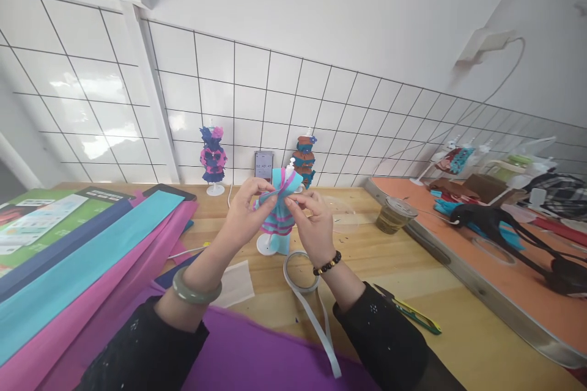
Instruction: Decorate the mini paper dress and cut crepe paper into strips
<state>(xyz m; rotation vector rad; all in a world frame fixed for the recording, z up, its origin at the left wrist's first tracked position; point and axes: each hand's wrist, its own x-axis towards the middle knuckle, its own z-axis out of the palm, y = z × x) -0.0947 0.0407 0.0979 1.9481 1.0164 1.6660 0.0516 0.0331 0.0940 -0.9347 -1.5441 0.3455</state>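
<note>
A small white mannequin stand wears a light blue paper dress with pink stripes, standing on the wooden table. My left hand pinches the dress's left shoulder, fingers closed on the paper. On the other side, my right hand pinches the crossed blue and pink strips at the chest. A jade bangle circles my left wrist and a dark bead bracelet my right.
A roll of white tape trails toward me. Crepe paper sheets in blue, pink and purple lie at left. Two dressed mannequins and a phone stand by the tiled wall. A plastic cup, a utility knife and an orange board lie right.
</note>
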